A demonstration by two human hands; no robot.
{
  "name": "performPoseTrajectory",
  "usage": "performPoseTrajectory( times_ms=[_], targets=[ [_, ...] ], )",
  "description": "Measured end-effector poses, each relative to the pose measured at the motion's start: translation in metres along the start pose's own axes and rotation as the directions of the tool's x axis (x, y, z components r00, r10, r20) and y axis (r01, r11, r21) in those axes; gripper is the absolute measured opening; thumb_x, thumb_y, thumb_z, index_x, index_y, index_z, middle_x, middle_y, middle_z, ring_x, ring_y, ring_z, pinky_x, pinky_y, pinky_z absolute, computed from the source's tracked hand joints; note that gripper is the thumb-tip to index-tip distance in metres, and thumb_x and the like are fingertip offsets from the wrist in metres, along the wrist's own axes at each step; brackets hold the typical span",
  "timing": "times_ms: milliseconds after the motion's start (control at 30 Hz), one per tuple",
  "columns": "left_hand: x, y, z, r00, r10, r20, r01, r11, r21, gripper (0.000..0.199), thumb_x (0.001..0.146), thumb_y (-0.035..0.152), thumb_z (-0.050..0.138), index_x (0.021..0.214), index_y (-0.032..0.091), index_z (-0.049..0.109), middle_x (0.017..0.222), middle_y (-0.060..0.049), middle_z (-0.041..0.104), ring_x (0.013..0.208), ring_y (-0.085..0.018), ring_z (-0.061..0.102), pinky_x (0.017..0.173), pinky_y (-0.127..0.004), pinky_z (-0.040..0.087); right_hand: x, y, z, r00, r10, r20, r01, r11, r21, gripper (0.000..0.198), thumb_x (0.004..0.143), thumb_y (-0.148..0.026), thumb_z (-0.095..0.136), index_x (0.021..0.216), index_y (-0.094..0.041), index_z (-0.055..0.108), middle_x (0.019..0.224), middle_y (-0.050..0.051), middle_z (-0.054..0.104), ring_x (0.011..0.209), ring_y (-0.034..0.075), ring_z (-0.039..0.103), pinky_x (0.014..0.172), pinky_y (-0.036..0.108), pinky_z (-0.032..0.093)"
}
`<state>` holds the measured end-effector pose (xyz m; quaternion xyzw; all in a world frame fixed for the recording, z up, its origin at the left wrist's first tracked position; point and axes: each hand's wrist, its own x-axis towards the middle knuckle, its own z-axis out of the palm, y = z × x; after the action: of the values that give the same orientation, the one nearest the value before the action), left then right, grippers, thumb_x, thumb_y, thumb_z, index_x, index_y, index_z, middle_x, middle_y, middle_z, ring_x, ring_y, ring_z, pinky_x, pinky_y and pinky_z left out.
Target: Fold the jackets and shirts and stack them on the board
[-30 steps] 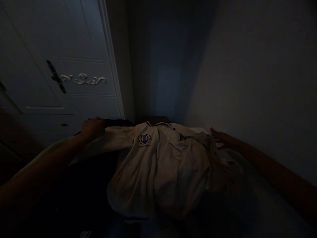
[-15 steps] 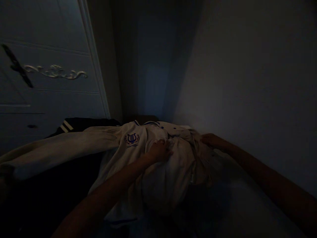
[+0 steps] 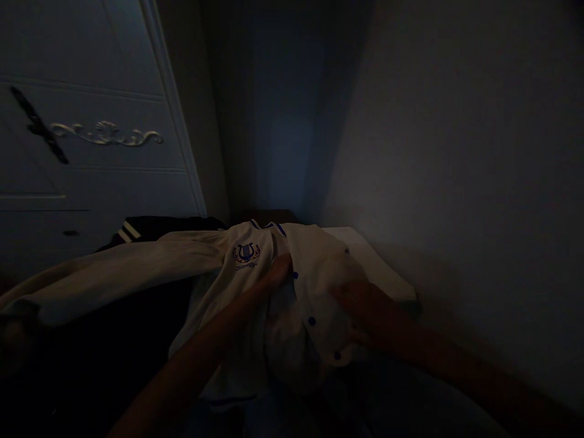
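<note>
A cream jacket [image 3: 241,292] lies spread out with its front facing up. It has dark blue snap buttons, blue-striped collar trim and a dark blue lyre emblem [image 3: 246,252] on the chest. My left hand [image 3: 279,271] is at the jacket's front opening, beside the buttoned edge of one front panel. Its fingertips are hidden at that edge. Over this front panel [image 3: 314,261] is my right hand [image 3: 360,304], blurred and dark, so its finger position is unclear. One long sleeve [image 3: 123,267] stretches out to the left.
A black garment with pale stripes [image 3: 159,228] lies behind the sleeve. At the left stands a white door [image 3: 104,55] with a dark handle [image 3: 39,125]. A pale wall [image 3: 456,152] rises on the right, near a white flat surface [image 3: 387,267].
The buttoned front panel, bunched before, now lies across the jacket's front with its snaps showing. My right hand has come left and nearer; my left hand has shifted slightly left.
</note>
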<state>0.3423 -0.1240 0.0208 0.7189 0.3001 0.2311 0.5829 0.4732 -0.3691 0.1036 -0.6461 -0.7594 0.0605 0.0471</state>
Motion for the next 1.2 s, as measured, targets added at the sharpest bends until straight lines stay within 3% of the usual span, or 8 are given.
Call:
performPoseTrajectory(
  times_ms=[233,367,467,600,733,867,1067,1200],
  targets=[
    [-0.033,0.015,0.007,0.947,-0.281,0.154,0.316,0.895,-0.316,0.039,0.077,0.053,0.057,0.089,0.016,0.063,0.079,-0.007,0.066,0.065,-0.019,0.063,0.061,-0.032,0.052,-0.001,0.019,0.026,0.952,0.227,0.205,-0.163,0.943,-0.289,0.055,0.079,-0.007,0.051,0.133,-0.016,0.054,0.109,0.018,0.068,0.095,0.031,0.067,0.075,0.040,0.052],
    [-0.053,0.019,0.012,0.916,-0.313,0.251,0.390,0.843,-0.371,0.035,0.061,0.036,0.077,0.089,0.016,0.068,0.082,-0.006,0.069,0.066,-0.020,0.064,0.060,-0.032,0.053,-0.008,-0.009,0.013,0.974,0.194,0.113,-0.208,0.970,0.124,0.032,0.094,-0.025,0.040,0.108,-0.017,0.067,0.099,0.014,0.072,0.090,0.027,0.069,0.079,0.038,0.052],
    [-0.060,0.019,0.007,0.931,-0.315,0.185,0.365,0.821,-0.439,0.033,0.063,0.037,0.074,0.088,0.015,0.068,0.085,-0.007,0.071,0.070,-0.020,0.066,0.063,-0.031,0.054,-0.027,-0.052,0.008,0.989,0.146,-0.036,-0.105,0.844,0.526,0.039,0.097,-0.045,0.035,0.110,-0.027,0.067,0.104,0.007,0.073,0.093,0.022,0.069,0.081,0.034,0.053],
    [-0.063,0.019,-0.011,0.948,-0.317,0.010,0.285,0.838,-0.466,0.034,0.064,0.035,0.069,0.092,0.016,0.066,0.093,-0.008,0.074,0.082,-0.023,0.069,0.071,-0.032,0.055,-0.029,-0.078,0.013,0.974,-0.150,0.170,-0.005,0.734,0.679,0.068,0.083,-0.053,0.062,0.145,-0.035,0.042,0.127,0.004,0.065,0.102,0.021,0.067,0.087,0.033,0.054],
    [-0.077,0.013,-0.018,0.934,-0.327,-0.145,0.256,0.894,-0.367,0.033,0.067,0.039,0.069,0.090,0.016,0.065,0.096,-0.011,0.073,0.088,-0.028,0.069,0.073,-0.035,0.054,0.019,-0.004,0.018,0.973,0.203,-0.106,-0.103,0.803,0.587,0.058,0.087,-0.042,0.054,0.141,-0.020,0.047,0.115,0.011,0.067,0.096,0.022,0.067,0.089,0.038,0.052],
    [-0.094,0.004,-0.013,0.911,-0.314,-0.268,0.253,0.937,-0.240,0.038,0.069,0.038,0.073,0.097,0.015,0.062,0.106,-0.015,0.071,0.097,-0.031,0.066,0.077,-0.036,0.051,0.046,0.102,0.024,0.763,0.543,-0.350,-0.338,0.797,0.500,0.056,0.072,-0.017,0.053,0.128,-0.013,0.054,0.123,0.016,0.062,0.108,0.025,0.063,0.093,0.041,0.051],
    [-0.087,-0.007,-0.022,0.916,0.014,-0.401,0.017,0.997,0.072,0.044,0.072,0.024,0.066,0.113,0.019,0.055,0.109,-0.009,0.067,0.098,-0.025,0.064,0.081,-0.033,0.048,0.024,0.137,0.032,0.946,0.284,0.154,-0.323,0.810,0.489,0.048,0.075,-0.032,0.058,0.120,-0.014,0.063,0.123,0.015,0.065,0.112,0.028,0.063,0.100,0.044,0.047],
    [-0.082,-0.016,-0.032,0.859,-0.125,-0.496,0.102,0.992,-0.073,0.038,0.072,0.023,0.062,0.109,0.019,0.056,0.089,-0.005,0.067,0.078,-0.021,0.065,0.067,-0.030,0.049,0.015,0.127,0.027,0.957,0.186,0.223,-0.266,0.872,0.411,0.073,0.068,-0.035,0.067,0.137,-0.015,0.053,0.139,0.015,0.055,0.124,0.030,0.055,0.106,0.045,0.041]
  ],
)
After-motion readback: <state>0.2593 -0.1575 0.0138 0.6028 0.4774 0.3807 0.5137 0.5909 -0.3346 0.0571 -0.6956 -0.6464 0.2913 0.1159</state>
